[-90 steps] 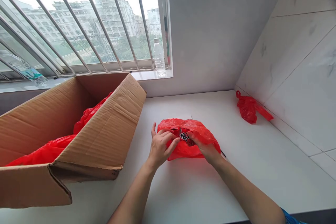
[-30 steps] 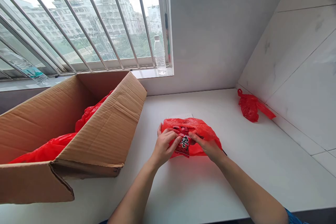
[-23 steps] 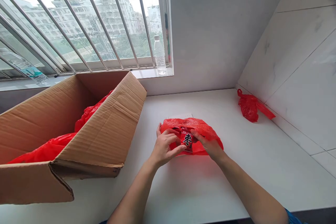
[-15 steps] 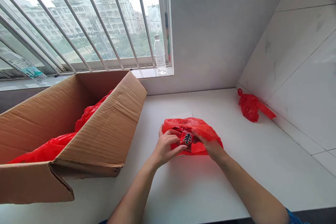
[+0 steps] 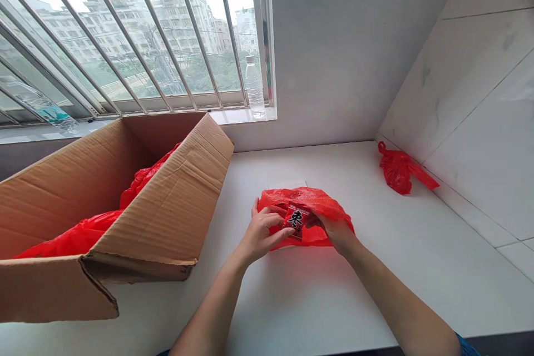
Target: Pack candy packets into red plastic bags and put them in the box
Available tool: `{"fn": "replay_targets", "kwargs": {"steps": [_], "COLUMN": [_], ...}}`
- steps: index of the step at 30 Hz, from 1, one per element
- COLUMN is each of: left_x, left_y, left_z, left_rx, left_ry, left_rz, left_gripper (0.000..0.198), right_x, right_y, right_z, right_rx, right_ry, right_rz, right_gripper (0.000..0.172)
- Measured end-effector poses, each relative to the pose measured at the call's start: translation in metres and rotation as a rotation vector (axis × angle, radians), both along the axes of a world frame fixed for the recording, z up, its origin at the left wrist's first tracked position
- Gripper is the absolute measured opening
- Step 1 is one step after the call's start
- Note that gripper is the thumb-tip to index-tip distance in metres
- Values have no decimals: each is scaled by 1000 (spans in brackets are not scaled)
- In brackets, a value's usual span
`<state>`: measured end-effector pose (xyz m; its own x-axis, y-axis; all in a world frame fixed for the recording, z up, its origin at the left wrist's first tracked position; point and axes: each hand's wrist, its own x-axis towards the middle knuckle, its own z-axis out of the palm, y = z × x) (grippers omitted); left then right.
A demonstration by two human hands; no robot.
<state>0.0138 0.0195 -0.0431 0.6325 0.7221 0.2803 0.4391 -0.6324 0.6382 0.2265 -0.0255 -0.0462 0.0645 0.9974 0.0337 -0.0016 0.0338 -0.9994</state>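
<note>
Working at a red plastic bag on the white worktop, the left hand curls its fingers over the bag just beside a small red packet with a black character, which shows in the bag's opening. The right hand pinches the packet's other edge, fingers pressed together. A cardboard box stands to the left; a second red bag lies by the tiled wall.

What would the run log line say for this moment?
left hand: on red plastic bag | right hand: at red packet with black character | beside: cardboard box
</note>
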Motion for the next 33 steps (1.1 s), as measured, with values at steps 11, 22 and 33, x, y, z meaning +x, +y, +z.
{"fn": "replay_targets", "kwargs": {"steps": [11, 22, 33], "left_x": [1, 4, 22], "left_y": [0, 3, 10], "left_z": [-1, -16, -35], "left_rx": [344, 464, 492], "left_ry": [187, 316, 330], "left_rz": [325, 420, 504], "left_gripper": [23, 19, 18], "right_x": [2, 3, -4], "right_y": [-2, -2, -4], "right_z": [-15, -12, 4], "right_rx": [123, 177, 232], "right_ry": [-246, -125, -69], "right_rz": [-118, -147, -118], "right_gripper": [31, 30, 36]}}
